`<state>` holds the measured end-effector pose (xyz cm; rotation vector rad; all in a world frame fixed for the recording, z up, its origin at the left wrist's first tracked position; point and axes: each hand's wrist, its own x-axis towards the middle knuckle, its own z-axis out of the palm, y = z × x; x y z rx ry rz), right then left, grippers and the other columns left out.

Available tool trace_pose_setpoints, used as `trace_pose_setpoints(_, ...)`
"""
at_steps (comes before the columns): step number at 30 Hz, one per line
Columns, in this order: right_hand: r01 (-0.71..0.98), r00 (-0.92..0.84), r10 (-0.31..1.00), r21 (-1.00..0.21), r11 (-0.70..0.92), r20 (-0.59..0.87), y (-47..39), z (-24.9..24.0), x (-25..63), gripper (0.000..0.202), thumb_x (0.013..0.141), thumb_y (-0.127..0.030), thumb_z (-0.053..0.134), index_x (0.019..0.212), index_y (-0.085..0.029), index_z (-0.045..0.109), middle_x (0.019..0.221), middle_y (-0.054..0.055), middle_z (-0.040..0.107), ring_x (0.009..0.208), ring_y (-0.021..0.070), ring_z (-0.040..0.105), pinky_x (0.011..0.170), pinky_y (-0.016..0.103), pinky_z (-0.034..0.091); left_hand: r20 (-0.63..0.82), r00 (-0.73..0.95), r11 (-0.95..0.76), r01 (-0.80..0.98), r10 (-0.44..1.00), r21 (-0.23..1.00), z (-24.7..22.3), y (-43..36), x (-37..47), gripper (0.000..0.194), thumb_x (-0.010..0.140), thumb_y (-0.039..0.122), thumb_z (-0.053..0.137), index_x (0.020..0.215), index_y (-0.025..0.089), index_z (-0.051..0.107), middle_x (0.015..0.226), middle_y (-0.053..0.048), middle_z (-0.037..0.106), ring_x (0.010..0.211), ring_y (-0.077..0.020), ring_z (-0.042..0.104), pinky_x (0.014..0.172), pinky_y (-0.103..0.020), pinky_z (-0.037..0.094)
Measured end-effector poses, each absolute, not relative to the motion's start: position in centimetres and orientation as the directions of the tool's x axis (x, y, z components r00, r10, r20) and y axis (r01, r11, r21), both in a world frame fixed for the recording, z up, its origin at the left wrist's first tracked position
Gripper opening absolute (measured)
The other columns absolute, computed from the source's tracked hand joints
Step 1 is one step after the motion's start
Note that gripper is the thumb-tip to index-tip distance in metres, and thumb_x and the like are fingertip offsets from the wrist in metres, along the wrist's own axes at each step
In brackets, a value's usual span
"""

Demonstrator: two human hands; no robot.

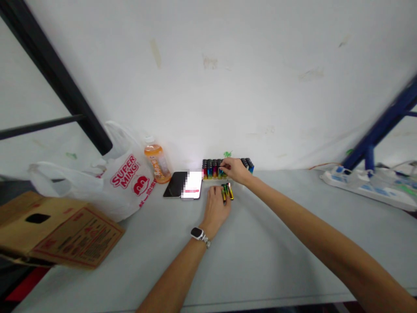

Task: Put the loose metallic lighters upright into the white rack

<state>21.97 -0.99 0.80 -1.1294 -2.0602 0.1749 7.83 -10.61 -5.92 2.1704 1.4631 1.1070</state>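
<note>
Several upright lighters with dark tops and coloured bodies [209, 170] stand in rows against the wall. My right hand [235, 169] reaches over the front of the rows, its fingers pinched together at the lighters; what they hold is too small to make out. Closer to me, my left hand [217, 206], with a watch on the wrist, rests on the table. Its fingers are closed beside a few loose shiny yellow-green lighters [230, 191], which lean by the fingertips. The left fingers seem to hold them.
Left of the lighters lie a dark tablet [174, 184] and a lit screen [193, 184]. An orange drink bottle [157, 161], a white plastic bag [122, 187] and a cardboard box [74, 234] stand farther left. A white power strip [368, 188] lies at the right.
</note>
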Motion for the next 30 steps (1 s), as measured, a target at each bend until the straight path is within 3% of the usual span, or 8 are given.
trace_pose_setpoints(10, 0.687, -0.392, 0.773, -0.399, 0.607, 0.499, -0.6, 1.4, 22.3, 0.006, 0.083, -0.014, 0.064, 0.081, -0.013, 0.070, 0.076, 0.003, 0.062, 0.070, 0.0135, 0.057, 0.069, 0.024, 0.044, 0.407, 0.161, -0.405, 0.660, 0.899, 0.633, -6.0, -10.2, 7.4, 0.022, 0.084, 0.017, 0.053, 0.105, 0.017, 0.051, 0.106, -0.010, 0.050, 0.107, -0.0247, 0.049, 0.101, -0.045, 0.042)
trace_pose_setpoints(15, 0.833, -0.330, 0.807, -0.252, 0.493, 0.490, -2.3, 1.0, 21.9, 0.023, 0.092, -0.030, 0.056, 0.103, -0.020, 0.074, 0.103, 0.008, 0.059, 0.085, 0.0165, 0.059, 0.072, 0.026, 0.045, 0.408, 0.169, -0.409, 0.666, 0.897, 0.624, -5.9, -10.3, 7.5, 0.022, 0.083, 0.016, 0.052, 0.105, 0.016, 0.051, 0.106, -0.011, 0.050, 0.108, -0.0251, 0.048, 0.102, -0.045, 0.041)
trace_pose_setpoints(19, 0.908, -0.293, 0.860, -0.161, 0.387, 0.417, -4.4, 0.7, 21.4, 0.039, 0.096, -0.034, 0.045, 0.132, -0.029, 0.060, 0.109, 0.009, 0.055, 0.092, 0.0193, 0.059, 0.068, 0.026, 0.045, 0.383, 0.173, -0.393, 0.674, 0.907, 0.626, -5.6, -10.3, 7.5, 0.022, 0.081, 0.011, 0.051, 0.103, 0.016, 0.052, 0.105, -0.010, 0.050, 0.108, -0.0244, 0.048, 0.102, -0.043, 0.041)
trace_pose_setpoints(23, 0.916, -0.264, 0.883, -0.184, 0.355, 0.389, -6.5, -0.2, 21.5, 0.058, 0.094, -0.035, 0.047, 0.149, -0.024, 0.036, 0.120, 0.011, 0.054, 0.092, 0.0205, 0.061, 0.071, 0.028, 0.046, 0.362, 0.177, -0.381, 0.676, 0.915, 0.630, -5.4, -10.3, 7.5, 0.024, 0.080, 0.006, 0.048, 0.102, 0.015, 0.052, 0.106, -0.011, 0.051, 0.108, -0.0241, 0.049, 0.101, -0.042, 0.041)
trace_pose_setpoints(26, 0.925, -0.141, 0.922, -0.285, 0.253, 0.360, -7.9, -1.4, 21.8, 0.049, 0.093, -0.037, 0.048, 0.138, -0.017, 0.047, 0.120, 0.012, 0.060, 0.094, 0.0211, 0.062, 0.075, 0.029, 0.046, 0.375, 0.165, -0.382, 0.673, 0.912, 0.633, -5.6, -10.1, 7.5, 0.026, 0.080, 0.002, 0.042, 0.099, 0.016, 0.052, 0.104, -0.010, 0.051, 0.105, -0.0229, 0.050, 0.100, -0.042, 0.042)
trace_pose_setpoints(30, 0.947, 0.019, 0.990, -0.319, 0.027, 0.139, -8.5, -2.2, 22.4, 0.036, 0.087, -0.048, 0.051, 0.099, -0.018, 0.068, 0.092, 0.011, 0.071, 0.087, 0.0244, 0.066, 0.071, 0.030, 0.045, 0.398, 0.135, -0.385, 0.648, 0.907, 0.657, -5.9, -9.7, 7.5, 0.026, 0.082, 0.002, 0.040, 0.097, 0.017, 0.053, 0.103, -0.010, 0.053, 0.103, -0.0221, 0.051, 0.099, -0.042, 0.044)
